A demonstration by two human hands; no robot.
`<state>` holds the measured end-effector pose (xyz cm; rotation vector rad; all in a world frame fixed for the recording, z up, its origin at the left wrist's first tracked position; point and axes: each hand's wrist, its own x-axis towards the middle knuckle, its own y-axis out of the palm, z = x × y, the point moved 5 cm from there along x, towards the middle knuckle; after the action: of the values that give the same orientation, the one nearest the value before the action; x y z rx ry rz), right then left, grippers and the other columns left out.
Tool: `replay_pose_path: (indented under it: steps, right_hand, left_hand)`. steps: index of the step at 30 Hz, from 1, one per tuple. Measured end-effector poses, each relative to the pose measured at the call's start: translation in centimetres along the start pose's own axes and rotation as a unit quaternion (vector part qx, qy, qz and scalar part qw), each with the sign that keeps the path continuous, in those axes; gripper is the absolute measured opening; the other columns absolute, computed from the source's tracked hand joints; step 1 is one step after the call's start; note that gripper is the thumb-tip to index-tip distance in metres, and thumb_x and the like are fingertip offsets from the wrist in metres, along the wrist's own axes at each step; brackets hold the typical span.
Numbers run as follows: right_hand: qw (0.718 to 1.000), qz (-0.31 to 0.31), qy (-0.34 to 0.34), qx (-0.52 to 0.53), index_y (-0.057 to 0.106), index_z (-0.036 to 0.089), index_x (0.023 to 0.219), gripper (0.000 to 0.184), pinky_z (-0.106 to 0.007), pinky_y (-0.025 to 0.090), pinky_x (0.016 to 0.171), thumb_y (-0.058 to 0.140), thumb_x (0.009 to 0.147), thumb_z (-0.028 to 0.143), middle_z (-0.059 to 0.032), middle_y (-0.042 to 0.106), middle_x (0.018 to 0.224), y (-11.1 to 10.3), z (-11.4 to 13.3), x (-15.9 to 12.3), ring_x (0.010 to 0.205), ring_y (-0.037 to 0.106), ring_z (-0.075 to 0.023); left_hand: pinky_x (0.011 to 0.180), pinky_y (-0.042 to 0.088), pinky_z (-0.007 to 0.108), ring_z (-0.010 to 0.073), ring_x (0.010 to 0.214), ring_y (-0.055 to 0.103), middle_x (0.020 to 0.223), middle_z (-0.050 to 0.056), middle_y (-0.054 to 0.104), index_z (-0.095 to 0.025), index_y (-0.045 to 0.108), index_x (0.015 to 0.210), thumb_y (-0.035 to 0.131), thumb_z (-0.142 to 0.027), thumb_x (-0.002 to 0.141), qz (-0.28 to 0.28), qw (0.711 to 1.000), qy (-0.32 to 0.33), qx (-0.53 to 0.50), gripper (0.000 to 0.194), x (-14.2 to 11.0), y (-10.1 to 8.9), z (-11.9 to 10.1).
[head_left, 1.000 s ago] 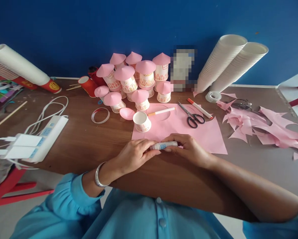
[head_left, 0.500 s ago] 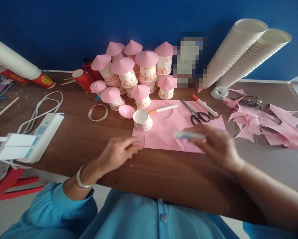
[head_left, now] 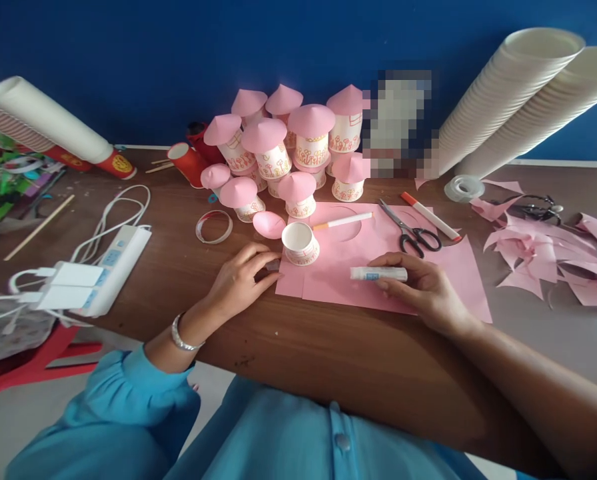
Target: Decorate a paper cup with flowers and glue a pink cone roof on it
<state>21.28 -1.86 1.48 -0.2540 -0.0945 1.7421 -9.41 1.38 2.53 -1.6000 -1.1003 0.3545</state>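
Worktop (head_left: 288,347), brown wood, near edge: a left hand (head_left: 241,283) and a right hand (head_left: 431,293), bare, blue sleeves, silver bracelet (head_left: 182,335) on the left wrist.

Right hand: grip closed on one glue stick (head_left: 378,274), white with a blue label, held roughly level above the pink sheet (head_left: 328,287), its clear end pointing left.

Left hand: thumb and fingers were about a small clear piece (head_left: 272,265) at the sheet's left edge; whether the grip pinched or only touched it could not be told.

Middle range: one white paper cup (head_left: 301,248), drawn on in red, mouth up, on the sheet's left part; one pink cone (head_left: 268,225) just beside it. An orange-ended marker (head_left: 343,221), black-handled scissors (head_left: 418,240) and a red-capped marker (head_left: 431,217) lay to the right. One narrow ring (head_left: 211,241) lay left of the cone; a white power strip (head_left: 128,257) lay farther left, pink scraps (head_left: 516,250) far right.

Farther: a cluster of decorated cups (head_left: 312,150) under pink cone roofs, a tilted red cup (head_left: 185,163) at its left, a tape roll (head_left: 464,189) to its right.

Farthest: leaning stacks of white cups (head_left: 518,93), right, before a blue wall (head_left: 298,40).
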Motion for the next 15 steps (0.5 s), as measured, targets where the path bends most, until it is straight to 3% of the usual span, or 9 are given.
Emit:
replay_pose_path:
  steps: [5, 8, 12, 15]
  right_hand:
    - [1.000, 0.003, 0.000, -0.005, 0.073, 0.022, 0.098, 0.040, -0.027, 0.050, 0.059, 0.078, 0.080, 0.058, -0.0037, 0.072, 0.089, 0.1, 0.1, 0.3, 0.065, 0.059, -0.0146]
    - [1.000, -0.004, -0.001, 0.012, 0.074, 0.023, 0.099, 0.039, -0.027, 0.050, 0.059, 0.079, 0.080, 0.056, -0.0027, 0.072, 0.085, 0.1, -0.2, 0.4, 0.062, 0.058, -0.0138]
    - [0.999, -0.015, -0.014, 0.045, 0.075, 0.023, 0.098, 0.035, -0.027, 0.051, 0.058, 0.081, 0.079, 0.052, -0.0017, 0.070, 0.081, 0.0, -0.6, 0.4, 0.062, 0.058, -0.0136]
    - [0.997, -0.017, -0.018, 0.068, 0.074, 0.023, 0.097, 0.035, -0.027, 0.052, 0.058, 0.083, 0.078, 0.051, -0.0017, 0.071, 0.082, 0.0, -0.8, 0.5, 0.062, 0.058, -0.0133]
  left_hand:
    - [0.069, 0.058, 0.025, 0.0105, 0.073, 0.065, 0.099, 0.003, 0.066, -0.019, 0.068, 0.109, 0.069, -0.023, 0.093, -0.075, 0.997, 0.001, 0.007, 0.016, 0.3, -2.2, 0.7]
    - [0.068, 0.057, 0.025, 0.0116, 0.076, 0.065, 0.095, 0.002, 0.066, -0.020, 0.069, 0.104, 0.067, -0.019, 0.093, -0.125, 0.992, -0.014, 0.033, 0.011, 0.8, -3.5, 1.2]
    - [0.067, 0.056, 0.028, 0.0132, 0.075, 0.064, 0.093, 0.002, 0.065, -0.020, 0.069, 0.103, 0.068, -0.022, 0.092, -0.134, 0.990, -0.029, 0.027, 0.012, 2.0, -4.6, 0.8]
    - [0.069, 0.056, 0.030, 0.0148, 0.079, 0.064, 0.107, 0.006, 0.069, -0.021, 0.066, 0.118, 0.075, -0.032, 0.087, -0.105, 0.994, -0.030, 0.003, 0.034, 3.2, -4.4, -0.1]
